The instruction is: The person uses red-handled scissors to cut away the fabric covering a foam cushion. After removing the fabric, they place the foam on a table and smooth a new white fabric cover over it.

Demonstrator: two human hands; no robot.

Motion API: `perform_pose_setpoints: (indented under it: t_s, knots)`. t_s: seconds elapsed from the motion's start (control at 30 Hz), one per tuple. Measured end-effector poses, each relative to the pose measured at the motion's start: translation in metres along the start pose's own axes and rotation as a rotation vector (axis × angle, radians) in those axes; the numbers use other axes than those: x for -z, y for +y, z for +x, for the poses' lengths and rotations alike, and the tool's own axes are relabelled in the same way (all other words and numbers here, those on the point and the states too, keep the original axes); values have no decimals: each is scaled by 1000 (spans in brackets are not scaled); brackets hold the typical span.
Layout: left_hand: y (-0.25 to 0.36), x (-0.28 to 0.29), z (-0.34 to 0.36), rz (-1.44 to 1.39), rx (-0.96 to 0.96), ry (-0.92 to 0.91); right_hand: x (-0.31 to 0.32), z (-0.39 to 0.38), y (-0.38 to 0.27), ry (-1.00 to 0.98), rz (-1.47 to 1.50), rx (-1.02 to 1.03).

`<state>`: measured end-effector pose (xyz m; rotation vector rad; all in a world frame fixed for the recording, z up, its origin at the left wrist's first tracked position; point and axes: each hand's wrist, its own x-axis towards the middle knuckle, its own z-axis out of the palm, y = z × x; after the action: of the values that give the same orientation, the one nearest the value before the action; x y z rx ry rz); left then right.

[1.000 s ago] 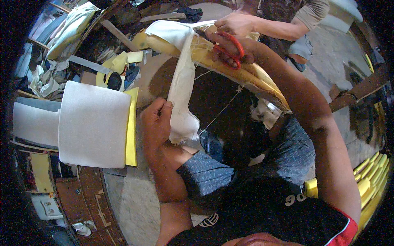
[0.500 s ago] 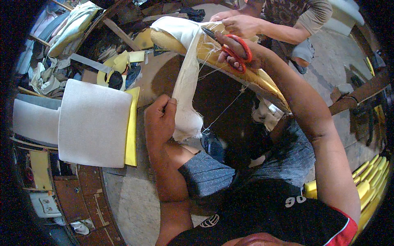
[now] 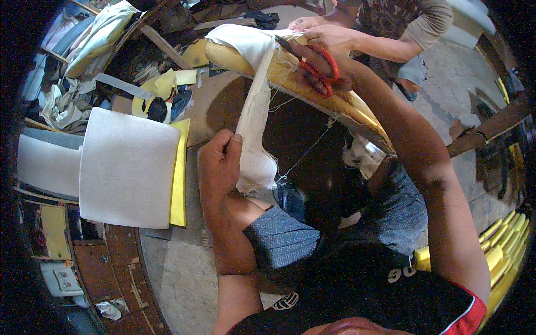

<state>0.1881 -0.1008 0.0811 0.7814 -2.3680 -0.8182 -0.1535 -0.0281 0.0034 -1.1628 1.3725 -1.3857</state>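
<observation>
Pinched at nine o'clock from the view's centre, between thumb and curled fingers of the left hand (image 3: 219, 159): the edge of a white fabric strip (image 3: 252, 128), draped from a curved yellow-padded piece (image 3: 285, 79) at twelve. Hooked at one o'clock by the right hand's (image 3: 347, 70) bent fingers: red-handled scissors (image 3: 335, 68), blades near the strip's top. Just beyond: a co-worker's hands (image 3: 328, 38). Farther out: a flat white panel (image 3: 128, 167) at nine, yellow pieces (image 3: 505, 237) between three and four.

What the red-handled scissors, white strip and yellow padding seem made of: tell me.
Scissors: smooth red handles, probably plastic; blades mostly hidden. White strip: matte woven fabric, judging by its frayed edge. Yellow padding: perhaps foam, given its dull, thick, rounded edge.
</observation>
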Motion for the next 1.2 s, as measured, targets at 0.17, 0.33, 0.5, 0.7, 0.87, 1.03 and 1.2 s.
perform_pose_setpoints:
  t_s: [0.17, 0.33, 0.5, 0.7, 0.87, 1.03, 1.2]
  knots:
    - [-7, 4, -7, 32, -17, 25, -27, -12, -49, -140, 140, -109]
    - [-7, 15, -7, -50, 21, 11, -31, -10, -28, 204, -66, -101]
    - [-3, -2, -10, 122, -24, -193, -66, -4, 5, 220, -376, 31]
    - [-14, -42, 3, 67, -156, -330, -137, -23, -27, 487, -134, -21]
    - [-11, -51, 29, -85, -106, 41, -146, -29, 5, 605, 140, 162]
    - [17, -71, 103, -174, 69, -79, -159, -40, 11, 662, 202, 256]
    - [51, -88, 108, 91, 56, -40, -148, -49, 30, 617, 142, 306]
